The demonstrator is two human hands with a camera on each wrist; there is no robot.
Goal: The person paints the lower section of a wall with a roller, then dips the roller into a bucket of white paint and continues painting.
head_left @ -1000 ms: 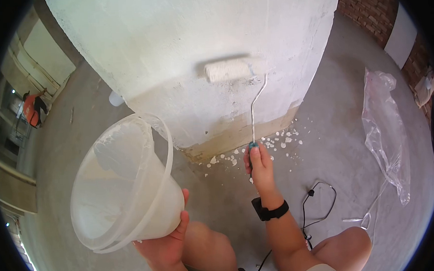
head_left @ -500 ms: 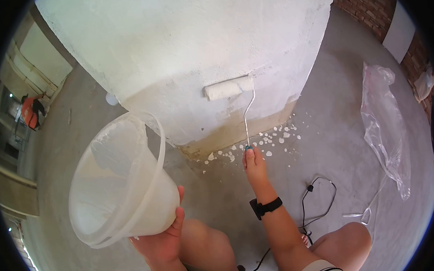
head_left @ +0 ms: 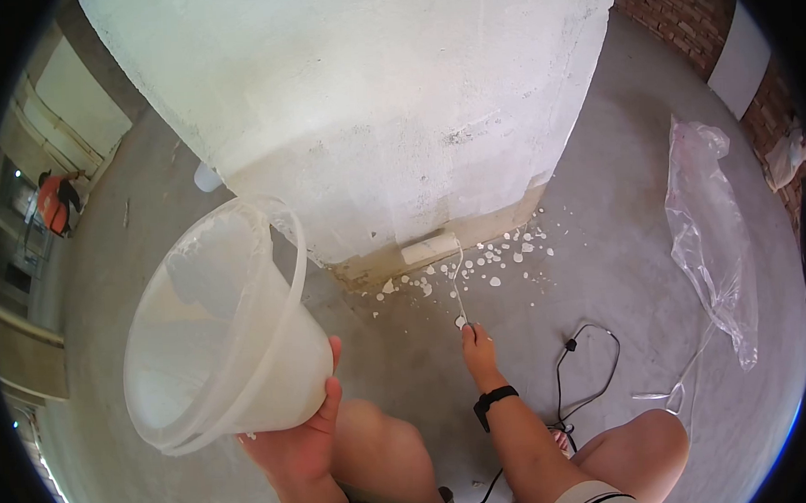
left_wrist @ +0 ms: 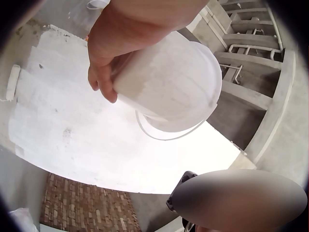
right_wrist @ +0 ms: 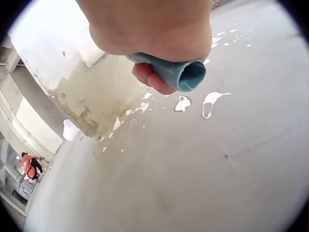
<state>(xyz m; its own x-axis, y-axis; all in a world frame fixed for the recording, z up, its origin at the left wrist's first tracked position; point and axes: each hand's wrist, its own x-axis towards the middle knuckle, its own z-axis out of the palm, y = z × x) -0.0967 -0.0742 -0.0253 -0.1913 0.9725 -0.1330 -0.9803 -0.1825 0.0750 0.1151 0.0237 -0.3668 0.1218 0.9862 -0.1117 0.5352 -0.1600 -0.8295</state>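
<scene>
My left hand [head_left: 295, 458] grips a translucent white plastic bucket [head_left: 286, 364] by its base, the mouth tilted up and to the left. Whitish residue coats its inside. In the left wrist view, the fingers [left_wrist: 107, 84] wrap round the bucket's bottom edge. My right hand [head_left: 481, 356] holds a paint roller by its handle, whose hollow teal end [right_wrist: 190, 77] sticks out of the fist. The white roller sleeve [head_left: 428, 249] lies against the bare tan strip at the foot of a white-coated pillar [head_left: 360, 100].
White paint drips [head_left: 494, 282] spot the grey floor along the pillar's foot. To the right lie a black cable [head_left: 616, 359] and a clear plastic sheet [head_left: 712, 229]. A person in orange [head_left: 56, 205] is far left, and a white bucket [head_left: 207, 176] stands behind the pillar.
The roller has moved down the pillar from the white-coated area to the tan strip at its base, my right hand lowering with it. My left hand and the bucket have barely moved.
</scene>
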